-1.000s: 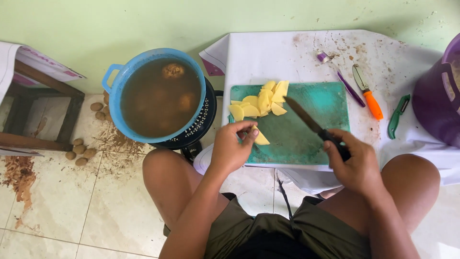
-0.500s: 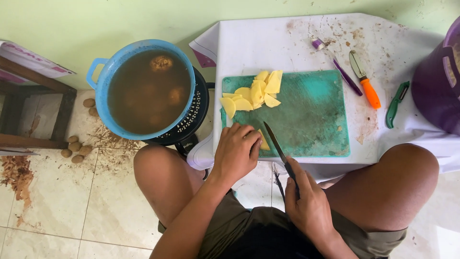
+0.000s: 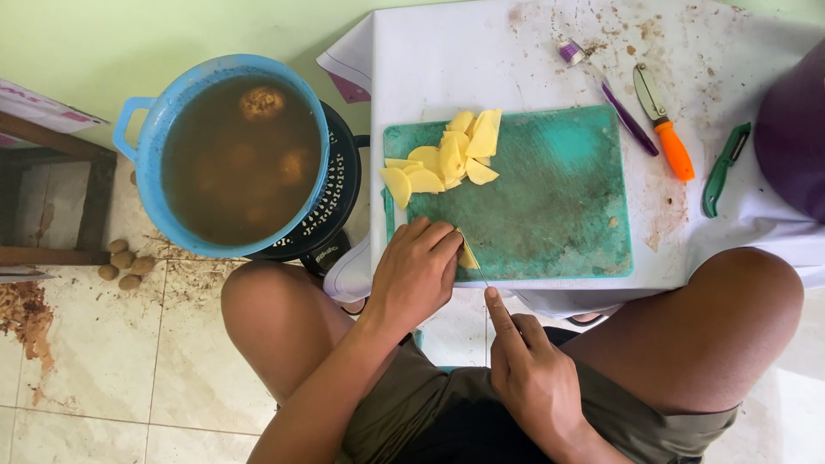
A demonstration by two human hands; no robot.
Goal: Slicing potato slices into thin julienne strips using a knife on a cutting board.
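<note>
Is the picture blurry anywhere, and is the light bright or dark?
Head view: bright, even daylight and mostly sharp; the white table looks a bit washed out, the brown water in the blue tub hides things, and the knife is seen only edge-on.

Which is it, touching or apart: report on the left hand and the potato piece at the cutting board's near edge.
Touching. The head view shows the left hand with its fingertips pressed onto the potato piece on the green cutting board, with no gap between them.

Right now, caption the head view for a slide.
Left hand steadies a potato piece on the green cutting board; right hand slices.
</note>
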